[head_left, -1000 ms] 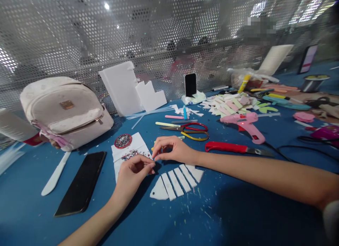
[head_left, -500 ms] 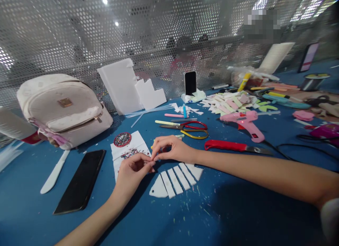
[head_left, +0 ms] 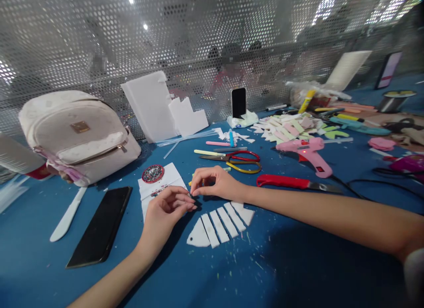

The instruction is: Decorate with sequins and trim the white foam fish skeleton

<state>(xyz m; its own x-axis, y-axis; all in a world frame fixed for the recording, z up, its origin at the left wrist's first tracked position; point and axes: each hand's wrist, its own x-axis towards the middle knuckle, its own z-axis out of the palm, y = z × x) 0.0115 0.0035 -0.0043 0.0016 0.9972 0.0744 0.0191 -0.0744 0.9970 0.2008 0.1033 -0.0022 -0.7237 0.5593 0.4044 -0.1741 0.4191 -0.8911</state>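
Fingertips that met half a second ago have drawn slightly apart; the left hand (head_left: 165,208) has loosened and lifted a little, while the fish stays put.

On my head view, the only feed I have, the left fingers are half curled, thumb close under the forefinger. Opposite them, the right hand (head_left: 220,184) bends its fingers (head_left: 198,177) into a narrow pinch. From this far off I cannot tell whether either holds something tiny.

Just below the hands, the fish (head_left: 228,222) lies flat on the matte blue surface (head_left: 232,277): a matte white head with a round dark eye, slim strips set apart in a slanting row, then a notched tail. Beside the left hand I see creased white paper (head_left: 172,173), strewn with gritty, multicoloured specks and bearing a round, red-rimmed dish (head_left: 153,182) full of more.

Beyond the right hand are scissors (head_left: 228,157) with looped red and yellow handles; just beyond its forearm lies a knife (head_left: 283,181) with a smooth red grip. Farther right, I make out a glossy pink glue gun (head_left: 308,148) near a heap of thin pastel scraps (head_left: 291,127).
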